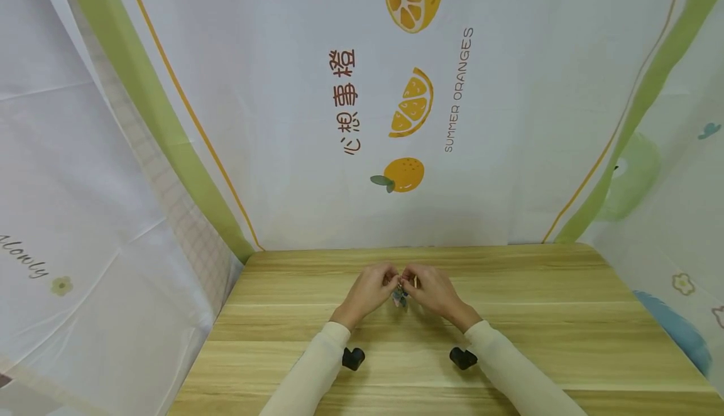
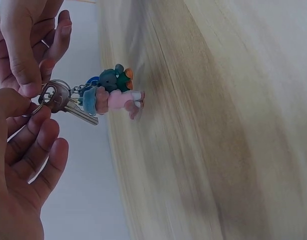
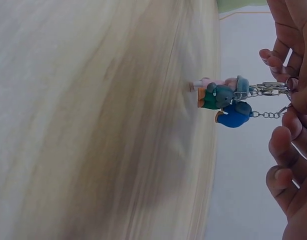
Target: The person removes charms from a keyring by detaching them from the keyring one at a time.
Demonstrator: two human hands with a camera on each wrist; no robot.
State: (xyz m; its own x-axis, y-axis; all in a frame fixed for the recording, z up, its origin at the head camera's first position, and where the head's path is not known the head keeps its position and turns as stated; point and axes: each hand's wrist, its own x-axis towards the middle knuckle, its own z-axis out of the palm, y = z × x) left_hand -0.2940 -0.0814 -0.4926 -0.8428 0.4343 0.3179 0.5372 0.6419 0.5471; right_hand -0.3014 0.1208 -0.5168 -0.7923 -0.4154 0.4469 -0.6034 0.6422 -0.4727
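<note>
Your left hand [image 1: 373, 285]: thumb and forefinger pinching the large ring [image 2: 42, 104]. Your right hand [image 1: 432, 287]: thumb and forefinger pinched at the small ring [image 3: 284, 109], just beside the left; remaining fingers of both hands loosely curled. Keychain [image 1: 400, 300]: between the two hands, hanging below the fingertips, over the bench [image 1: 537, 328]; contact with the wood cannot be told.

Components: one silver key [image 2: 58, 100], rounded head; silver chains; three charms. Pink charm [image 2: 116, 100], pale blue hat. Green charm [image 2: 116, 80], grey head, orange feet. Blue charm [image 3: 234, 115], on its own chain.

By view: your right wrist shows the blue charm fully, where your left wrist shows only a sliver; your left wrist shows the key's blade clearly. Head view alone: both cream sleeves [image 1: 319, 366], orange-printed cloth [image 1: 283, 120] beyond.
</note>
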